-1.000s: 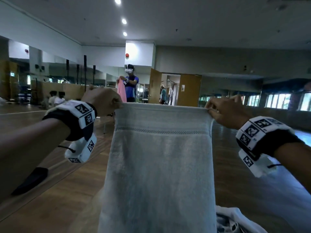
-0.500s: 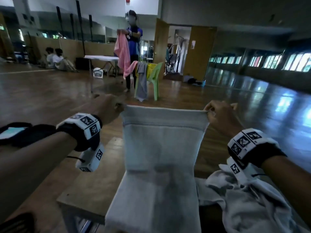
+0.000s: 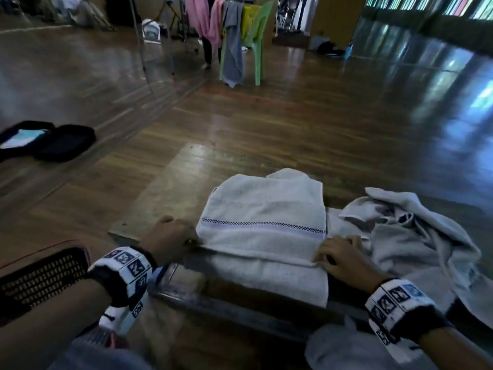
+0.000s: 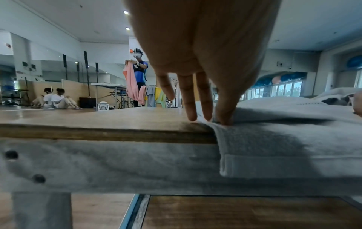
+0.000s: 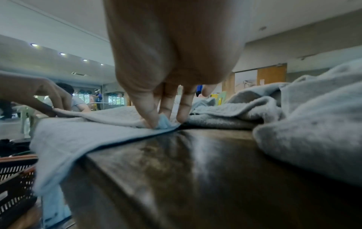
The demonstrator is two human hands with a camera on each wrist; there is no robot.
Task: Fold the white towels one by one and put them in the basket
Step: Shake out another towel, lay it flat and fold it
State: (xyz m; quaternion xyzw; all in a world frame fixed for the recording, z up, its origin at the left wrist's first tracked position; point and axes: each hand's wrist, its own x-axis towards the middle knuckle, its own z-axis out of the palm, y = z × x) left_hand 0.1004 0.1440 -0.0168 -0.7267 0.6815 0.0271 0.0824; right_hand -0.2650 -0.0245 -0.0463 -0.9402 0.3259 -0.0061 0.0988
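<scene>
A white towel (image 3: 264, 209) with a checked stripe lies folded over on the wooden table (image 3: 165, 198), its lower part hanging over the near edge. My left hand (image 3: 193, 240) pinches the top layer's near left corner; in the left wrist view my left hand (image 4: 209, 120) has its fingers pointing down onto the towel (image 4: 293, 139). My right hand (image 3: 320, 256) pinches the near right corner, and the right wrist view shows my right hand (image 5: 158, 122) with thumb and fingers closed on the towel (image 5: 88, 131). The dark mesh basket (image 3: 40, 279) sits low at my left.
A heap of unfolded white towels (image 3: 413, 236) lies on the table right of my right hand. A black bag (image 3: 53, 141) lies on the floor at the left. Far back, a green chair (image 3: 256, 36) is draped with cloths, and a person stands there.
Both hands came down from holding the towel up in the air. The towel now lies doubled over on the table, and my view has tipped downward.
</scene>
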